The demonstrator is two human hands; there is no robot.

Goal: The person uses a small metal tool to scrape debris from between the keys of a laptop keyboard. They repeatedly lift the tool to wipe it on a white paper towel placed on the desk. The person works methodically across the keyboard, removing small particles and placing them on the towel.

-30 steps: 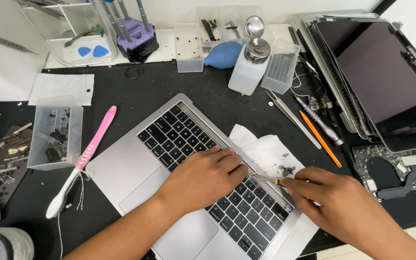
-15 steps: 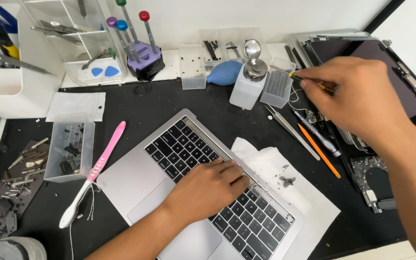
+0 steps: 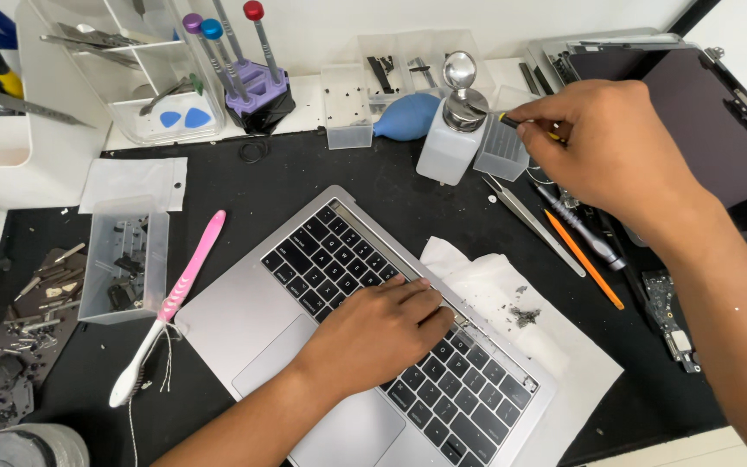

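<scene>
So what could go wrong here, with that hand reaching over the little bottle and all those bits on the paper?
The right hand pinches a small dark tool over the clear parts box, right beside the pump bottle; a bump might tip either. The dark debris lies loose on the white paper by the keyboard, so the left hand could sweep it between the keys.

I'm looking at an electronics repair workbench: screwdriver rack (image 3: pixel 248 65), parts trays (image 3: pixel 123 259), tweezers (image 3: pixel 533 225), opened laptop base (image 3: pixel 365 337) sitting out.
</scene>
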